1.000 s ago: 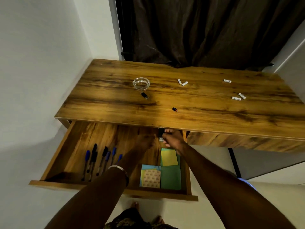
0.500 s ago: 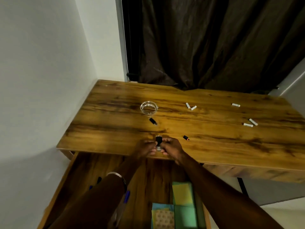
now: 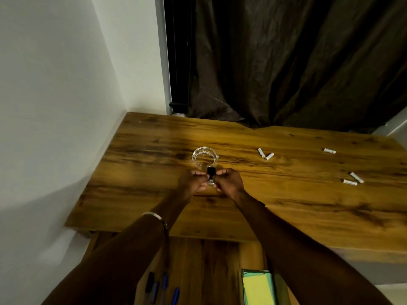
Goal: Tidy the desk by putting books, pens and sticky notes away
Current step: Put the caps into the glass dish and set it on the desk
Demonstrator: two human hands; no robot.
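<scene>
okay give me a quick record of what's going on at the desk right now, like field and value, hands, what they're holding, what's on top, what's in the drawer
left hand: pinches the small black object
right hand: pinches the same object from the other side
position: just in front of the glass ashtray, above the desk
desk top: five small white cylinders, scattered right of the ashtray
open drawer: pens on the left, sticky notes on the right

Both hands (image 3: 211, 181) around small black object (image 3: 211, 172)
</scene>
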